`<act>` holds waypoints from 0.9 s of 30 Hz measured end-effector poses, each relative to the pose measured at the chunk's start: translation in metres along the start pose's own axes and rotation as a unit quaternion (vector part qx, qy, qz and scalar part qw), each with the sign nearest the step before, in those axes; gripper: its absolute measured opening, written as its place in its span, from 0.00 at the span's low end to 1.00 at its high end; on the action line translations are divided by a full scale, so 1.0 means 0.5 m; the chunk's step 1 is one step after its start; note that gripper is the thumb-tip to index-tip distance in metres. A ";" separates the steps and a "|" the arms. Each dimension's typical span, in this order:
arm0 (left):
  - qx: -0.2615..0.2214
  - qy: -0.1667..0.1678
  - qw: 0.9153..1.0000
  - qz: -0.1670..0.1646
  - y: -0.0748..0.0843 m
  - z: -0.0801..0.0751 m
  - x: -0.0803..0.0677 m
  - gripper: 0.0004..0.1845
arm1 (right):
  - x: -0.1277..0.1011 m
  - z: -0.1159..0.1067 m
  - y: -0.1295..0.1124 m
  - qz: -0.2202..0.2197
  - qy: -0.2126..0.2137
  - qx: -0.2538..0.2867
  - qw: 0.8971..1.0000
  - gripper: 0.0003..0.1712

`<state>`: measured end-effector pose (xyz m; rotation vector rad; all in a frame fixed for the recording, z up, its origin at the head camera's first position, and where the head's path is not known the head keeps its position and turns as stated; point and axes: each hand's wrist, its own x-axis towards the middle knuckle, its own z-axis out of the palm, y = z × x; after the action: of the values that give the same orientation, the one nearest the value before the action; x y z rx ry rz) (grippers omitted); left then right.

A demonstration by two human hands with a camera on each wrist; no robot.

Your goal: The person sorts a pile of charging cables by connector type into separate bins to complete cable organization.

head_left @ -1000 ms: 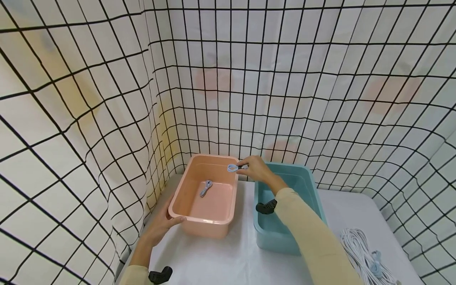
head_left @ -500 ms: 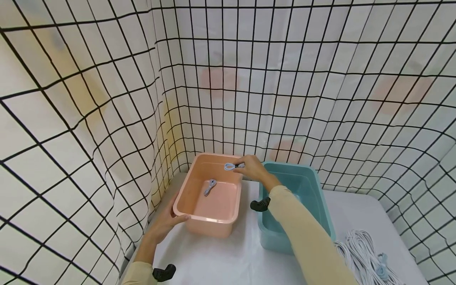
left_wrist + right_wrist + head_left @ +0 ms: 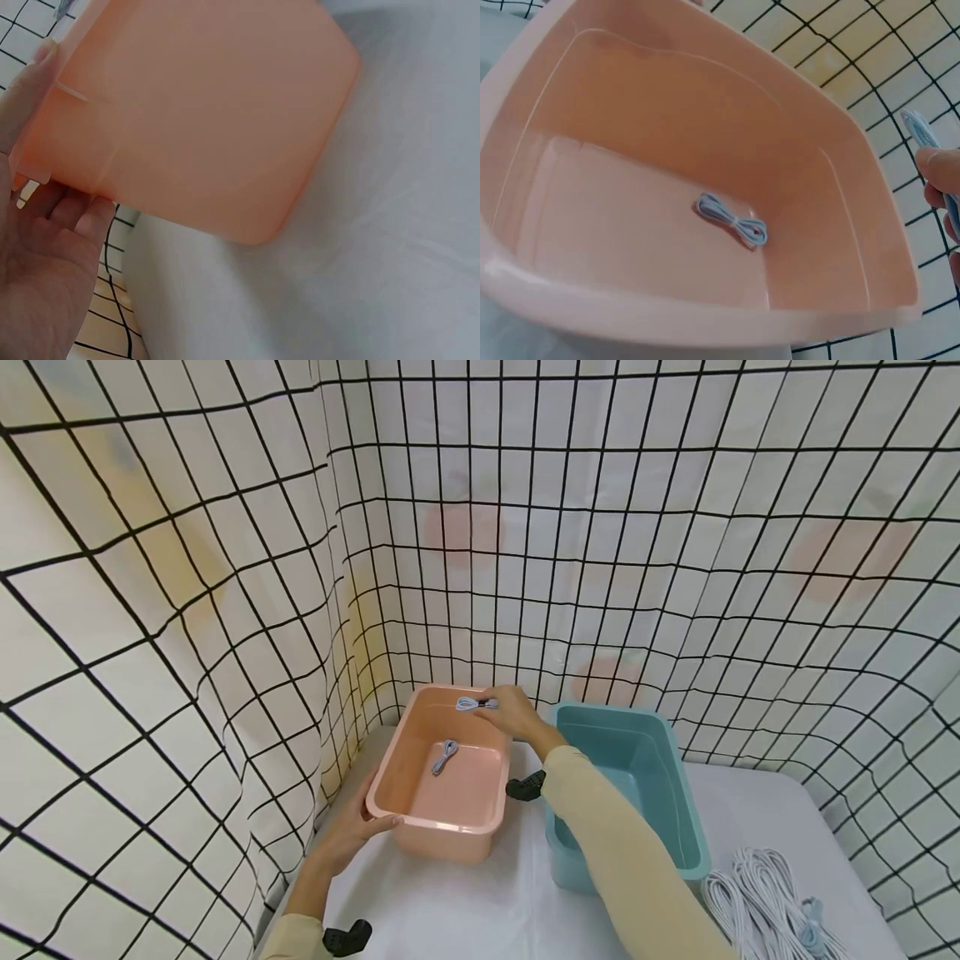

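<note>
Head view: a person's two arms in cream sleeves reach over a white cloth-covered bench [image 3: 465, 902] walled by white curtain with a black grid.
Right hand [image 3: 510, 712]: held over the far rim of the salmon-pink rectangular plastic tub [image 3: 420, 818], fingers pinching a small coiled light-blue cable [image 3: 468, 703]; in the right wrist view the fingertips [image 3: 939, 180] close on the cable's end at the frame's right edge.
Held cable: above the pink tub's far edge, clear of its floor.
Left hand [image 3: 347, 835]: grips the pink tub's near left corner, thumb on the rim; the left wrist view shows fingers [image 3: 52, 217] curled under the rim against the outer wall.
Inside the pink tub: a second bundled light-blue cable [image 3: 444, 756] lies on the floor, near the middle.
Teal rectangular plastic tub [image 3: 693, 852]: just beside the pink tub on its right, apart from it.
White coiled cords [image 3: 757, 893]: lie on the bench right of the teal tub, with a light-blue bundle [image 3: 812, 933] among them.
</note>
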<state>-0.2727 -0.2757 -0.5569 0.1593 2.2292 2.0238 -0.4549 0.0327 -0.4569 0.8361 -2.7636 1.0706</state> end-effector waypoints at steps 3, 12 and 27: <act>0.004 0.001 1.000 0.003 -0.004 -0.001 0.002 0.57 | 0.015 0.007 -0.013 -0.005 0.009 -0.027 1.000 0.21; 0.004 -0.001 1.000 0.005 -0.009 -0.003 0.007 0.58 | 0.025 -0.010 -0.024 0.009 0.036 -0.035 0.999 0.25; -0.012 0.002 1.000 0.006 -0.008 -0.005 0.003 0.58 | -0.006 -0.020 -0.004 0.033 0.002 0.031 0.999 0.29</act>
<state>-0.2748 -0.2782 -0.5607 0.1663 2.2091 2.0577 -0.4525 0.0394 -0.4490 0.7534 -2.7867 1.1747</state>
